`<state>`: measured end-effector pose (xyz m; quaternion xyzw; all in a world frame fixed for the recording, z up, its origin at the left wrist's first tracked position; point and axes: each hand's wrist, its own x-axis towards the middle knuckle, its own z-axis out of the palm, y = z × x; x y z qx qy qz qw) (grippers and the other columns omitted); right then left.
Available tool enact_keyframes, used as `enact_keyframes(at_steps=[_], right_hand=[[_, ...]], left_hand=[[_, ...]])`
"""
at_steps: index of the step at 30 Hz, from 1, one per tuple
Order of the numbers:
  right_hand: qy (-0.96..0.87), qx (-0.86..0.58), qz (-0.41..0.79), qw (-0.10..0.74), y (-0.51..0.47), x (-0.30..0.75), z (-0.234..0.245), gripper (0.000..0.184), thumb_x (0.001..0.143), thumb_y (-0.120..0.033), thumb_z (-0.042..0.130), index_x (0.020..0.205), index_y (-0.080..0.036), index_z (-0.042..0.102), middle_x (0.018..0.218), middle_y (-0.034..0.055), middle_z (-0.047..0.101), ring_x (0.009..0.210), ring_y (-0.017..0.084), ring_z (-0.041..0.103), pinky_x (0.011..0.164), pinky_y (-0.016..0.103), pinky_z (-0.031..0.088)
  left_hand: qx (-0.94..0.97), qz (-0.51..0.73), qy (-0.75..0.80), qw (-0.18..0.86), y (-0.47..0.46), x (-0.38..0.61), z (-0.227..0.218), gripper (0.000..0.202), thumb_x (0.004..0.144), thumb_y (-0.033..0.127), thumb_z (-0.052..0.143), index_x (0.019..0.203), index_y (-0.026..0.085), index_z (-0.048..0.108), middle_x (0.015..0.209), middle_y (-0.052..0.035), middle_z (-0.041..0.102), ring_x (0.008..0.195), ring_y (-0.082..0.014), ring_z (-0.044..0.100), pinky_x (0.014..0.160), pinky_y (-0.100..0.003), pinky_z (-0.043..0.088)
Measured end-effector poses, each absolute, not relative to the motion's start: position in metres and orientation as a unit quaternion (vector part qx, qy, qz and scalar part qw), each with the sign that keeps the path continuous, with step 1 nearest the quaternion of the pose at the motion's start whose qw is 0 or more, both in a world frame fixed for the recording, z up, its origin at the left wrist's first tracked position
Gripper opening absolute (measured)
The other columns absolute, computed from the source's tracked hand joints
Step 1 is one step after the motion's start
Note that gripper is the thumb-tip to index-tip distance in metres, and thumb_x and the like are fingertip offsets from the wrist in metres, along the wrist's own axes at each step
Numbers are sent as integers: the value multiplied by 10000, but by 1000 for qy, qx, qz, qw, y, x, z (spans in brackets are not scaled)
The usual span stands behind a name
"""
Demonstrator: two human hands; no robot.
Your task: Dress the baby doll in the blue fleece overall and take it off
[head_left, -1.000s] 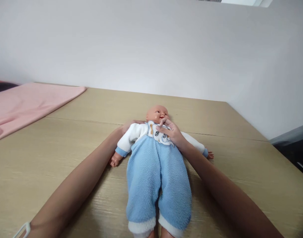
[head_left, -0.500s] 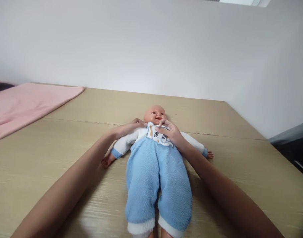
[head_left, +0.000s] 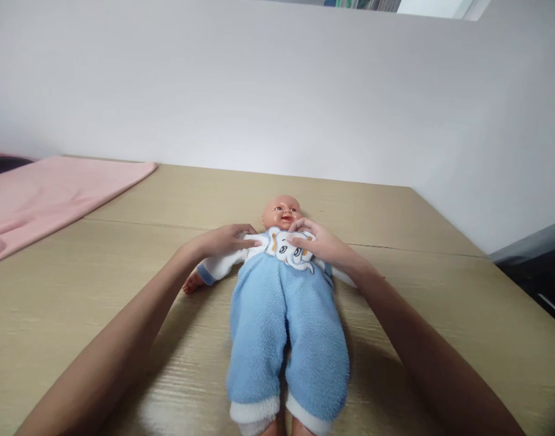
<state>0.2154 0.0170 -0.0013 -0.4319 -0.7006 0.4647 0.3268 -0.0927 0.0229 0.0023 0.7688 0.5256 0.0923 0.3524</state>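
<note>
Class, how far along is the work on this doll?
Done: the doll lies face-up on the table in its blue romper. In hand: the left hand and right hand rest at its collar, by the elephant patch; whether either grip is closed is unclear. Left: romper still covers arms and legs; the pink cloth lies apart.

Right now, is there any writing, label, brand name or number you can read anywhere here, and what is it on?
No readable text anywhere.
Baby doll's blue fleece romper: only an elephant patch on the bib, with no letters and no tag showing.
Pink cloth and wooden table: no marks.
Coloured strip above the wall's top edge: too blurred to read.
</note>
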Motion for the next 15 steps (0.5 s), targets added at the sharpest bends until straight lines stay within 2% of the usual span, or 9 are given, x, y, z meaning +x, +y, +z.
enact_keyframes(at_steps=[3, 6, 10, 12, 15], right_hand=[[-752, -450, 424, 229, 23, 243, 12, 442, 906, -578, 850, 1209, -273, 751, 1213, 71, 806, 1132, 304, 735, 961, 434, 588], [-774, -461, 400, 169, 24, 261, 19, 493, 934, -631, 815, 1273, -277, 765, 1113, 65, 820, 1106, 315, 754, 958, 449, 598], [-803, -457, 316, 215, 9, 273, 10, 406, 1001, -570, 735, 1262, -260, 767, 1178, 83, 826, 1089, 309, 758, 994, 464, 589], [-812, -470, 224, 263, -4, 283, -2, 366, 1025, -519, 696, 1263, -248, 753, 1252, 110, 804, 1151, 328, 738, 1067, 498, 568], [-810, -495, 112, 295, -28, 309, -25, 441, 1043, -558, 660, 1328, -226, 720, 1313, 151, 763, 1259, 388, 691, 1162, 578, 519]], left_hand=[[770, 87, 520, 358, 25, -94, -1, 628, 956, 765, 612, 1393, 323, 702, 1435, -42, 782, 1264, -317, 727, 1033, -354, 519], [773, 65, 542, 324, 22, -91, 2, 652, 969, 787, 554, 1356, 288, 717, 1389, -79, 804, 1233, -337, 742, 993, -373, 537], [765, 2, 623, 162, 9, -80, 8, 733, 1036, 798, 403, 1248, 192, 757, 1169, -206, 833, 1065, -419, 778, 833, -435, 537], [755, -29, 648, 93, 2, -77, 8, 722, 1095, 728, 331, 1217, 171, 774, 1115, -245, 825, 1041, -444, 785, 800, -450, 537], [732, -45, 680, -10, -7, -75, 11, 664, 1166, 563, 259, 1237, 156, 778, 1069, -253, 820, 1020, -446, 790, 809, -467, 543]])
